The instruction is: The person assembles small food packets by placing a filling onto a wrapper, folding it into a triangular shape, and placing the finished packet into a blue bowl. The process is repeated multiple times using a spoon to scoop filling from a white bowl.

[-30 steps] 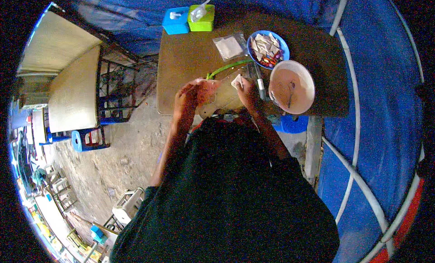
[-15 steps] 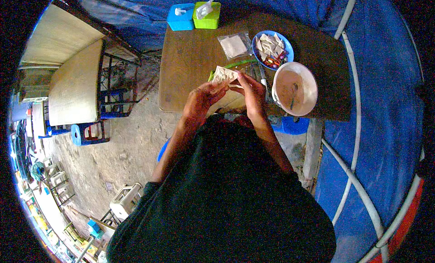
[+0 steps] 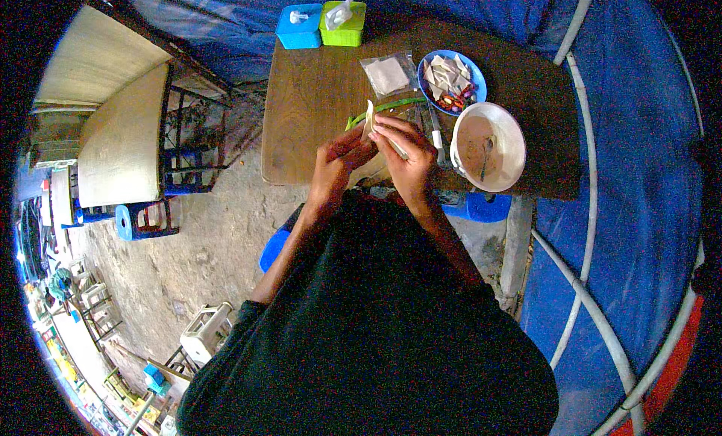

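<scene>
Held upright over the near table edge, a pale dumpling wrapper (image 3: 369,114) is pinched between both my hands and seen nearly edge-on. My left hand (image 3: 336,163) grips it from the left, fingers bent around its lower part. The fingers of my right hand (image 3: 412,152) press against its other side; any filling inside is hidden. Just beyond my hands lies a long green strip (image 3: 398,104), partly covered by them. A knife with a white handle (image 3: 437,140) rests right of my right hand. Farther right, a white bowl (image 3: 520,150) contains brownish paste and a spoon (image 3: 487,152).
Beyond the bowl, a blue plate (image 3: 483,85) carries folded pale pieces, red chillies and shallots. A clear packet of square wrappers (image 3: 387,75) lies beside it. Blue (image 3: 300,36) and green tubs (image 3: 342,35) stand at the table's far left. Blue tarp walls (image 3: 624,135) enclose the right side.
The wrapper has turned from showing its broad face to nearly edge-on, standing upright. My right hand has shifted left, its fingers now laid along the wrapper. The spoon in the bowl shows more clearly.
</scene>
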Available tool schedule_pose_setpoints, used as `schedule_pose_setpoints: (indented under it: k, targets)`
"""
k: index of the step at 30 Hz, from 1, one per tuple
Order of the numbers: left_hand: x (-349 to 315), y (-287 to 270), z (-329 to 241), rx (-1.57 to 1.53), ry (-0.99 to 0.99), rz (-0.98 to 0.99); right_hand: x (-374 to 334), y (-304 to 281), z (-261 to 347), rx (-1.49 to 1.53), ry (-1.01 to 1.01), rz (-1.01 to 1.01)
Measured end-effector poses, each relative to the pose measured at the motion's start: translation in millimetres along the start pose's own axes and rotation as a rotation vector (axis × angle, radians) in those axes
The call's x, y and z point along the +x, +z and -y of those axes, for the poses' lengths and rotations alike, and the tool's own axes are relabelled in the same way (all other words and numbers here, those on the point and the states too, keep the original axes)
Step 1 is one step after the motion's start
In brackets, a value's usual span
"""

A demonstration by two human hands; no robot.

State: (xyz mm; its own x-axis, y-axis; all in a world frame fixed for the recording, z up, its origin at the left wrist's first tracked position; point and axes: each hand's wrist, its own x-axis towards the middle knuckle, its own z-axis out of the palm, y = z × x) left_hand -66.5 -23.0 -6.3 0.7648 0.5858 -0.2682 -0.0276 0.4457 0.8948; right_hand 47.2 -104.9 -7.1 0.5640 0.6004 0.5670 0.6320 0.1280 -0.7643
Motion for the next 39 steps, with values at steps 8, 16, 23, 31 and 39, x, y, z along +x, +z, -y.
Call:
schedule_pose_setpoints:
  k: [8,16,23,31,39]
  targets:
    - [3,-2,6,-0.063,0.026,-0.022,-3,4,-1,-0.026,-0.037,0.089]
    - [-2,1,-5,-0.157,-0.062,-0.081,-1,-8,6,-0.159,-0.099,0.219]
    - [-2,3,-15,0.026,0.026,-0.115,0,-17,13,0.048,0.096,0.116]
    - [-12,17,-15,0.619,0.387,-0.102,11,-37,21,0.351,0.666,0.149]
    - [-21,19,-29,0.718,0.457,-0.064,11,-43,22,0.336,0.609,0.188]
